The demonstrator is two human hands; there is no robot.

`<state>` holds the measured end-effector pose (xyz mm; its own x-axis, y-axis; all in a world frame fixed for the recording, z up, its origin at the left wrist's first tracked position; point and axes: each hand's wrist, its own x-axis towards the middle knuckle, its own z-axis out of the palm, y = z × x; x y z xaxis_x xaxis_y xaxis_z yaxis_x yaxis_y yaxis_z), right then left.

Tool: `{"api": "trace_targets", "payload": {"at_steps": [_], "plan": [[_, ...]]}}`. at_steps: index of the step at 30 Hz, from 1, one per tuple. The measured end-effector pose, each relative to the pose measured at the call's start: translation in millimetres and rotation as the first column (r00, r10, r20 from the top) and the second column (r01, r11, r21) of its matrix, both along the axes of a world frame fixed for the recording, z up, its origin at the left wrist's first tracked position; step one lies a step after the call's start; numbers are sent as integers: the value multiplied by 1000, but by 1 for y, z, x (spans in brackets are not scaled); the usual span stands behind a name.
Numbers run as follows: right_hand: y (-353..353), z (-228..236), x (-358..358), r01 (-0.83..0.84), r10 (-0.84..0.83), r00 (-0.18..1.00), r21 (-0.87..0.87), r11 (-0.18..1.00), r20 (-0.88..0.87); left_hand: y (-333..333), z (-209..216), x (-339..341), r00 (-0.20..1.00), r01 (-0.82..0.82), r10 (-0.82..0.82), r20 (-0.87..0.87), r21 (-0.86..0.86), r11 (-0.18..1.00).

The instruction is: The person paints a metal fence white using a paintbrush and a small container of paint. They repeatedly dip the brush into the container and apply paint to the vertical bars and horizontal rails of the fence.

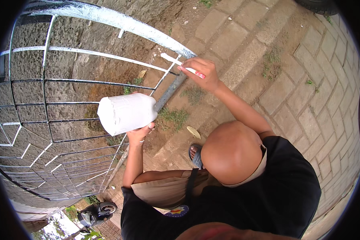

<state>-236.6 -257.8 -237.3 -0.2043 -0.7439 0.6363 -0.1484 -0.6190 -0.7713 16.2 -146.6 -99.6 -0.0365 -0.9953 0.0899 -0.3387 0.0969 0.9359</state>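
My left hand (140, 132) is wrapped around a white plastic container (126, 114), tilted on its side in this view; its opening and contents are hidden. In my right hand (204, 74) is a paintbrush (198, 73) with a white and red handle. White paint covers its head, which lies by a thin bar close to the corner of a metal fence (104, 52). White coats the fence's thick rail (124, 24) and some thin bars, while other bars are black. Below the brush, the thick post (170, 93) is bare grey.
Rough ground or wall shows behind the bars. Paving blocks (284, 100) spread to the right, with weeds (174, 116) near the post. My bent knee (232, 152) and sandalled foot (196, 156) are close by. A motorcycle (96, 214) stands lower left; a tyre (318, 5) shows at the upper right.
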Motion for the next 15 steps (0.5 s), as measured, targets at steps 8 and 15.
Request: {"api": "trace_targets", "payload": {"at_steps": [8,15], "plan": [[-13,-6,-22,241,-264,959,188,952,107,-3,14,-11,996,-43,43,-73,-5,999],[16,-2,4,12,-11,998,17,1000,-67,-6,14,-8,989,-64,58,-138,-42,997]]}}
